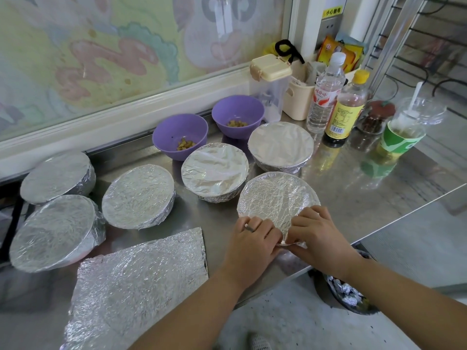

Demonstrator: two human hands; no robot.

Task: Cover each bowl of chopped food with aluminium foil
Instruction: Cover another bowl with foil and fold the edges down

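Steel beneath everything: working at a counter [353, 188] running left to right below the window sill [126, 114]. Keeping a loose foil sheet [141, 281] lying flat at the near left, its long axis slanting from the near edge up towards the bowls. Leaving five covered bowls [137, 198] sitting sealed in a loose arc from far left to back right. Finishing a sixth, the near bowl [275, 195], sitting straight ahead by the counter's near edge, with the left hand [252, 238] and right hand [318, 233] meeting at its near rim. Looking past it to two purple bowls [177, 130], uncovered, each holding a little chopped food [185, 144], standing side by side against that sill, up and to the left of the hands, beyond the covered row. Probably calling for a reach over that row, with the left hand and the sheet both lying on the nearer side. Curling the left hand over the near-left rim, fingers bent round it and holding the foil down against the bowl. Pinching with the right hand, thumb and fingertips closed on the foil edge [289, 245] sticking out at the near rim, seemingly folding it under.
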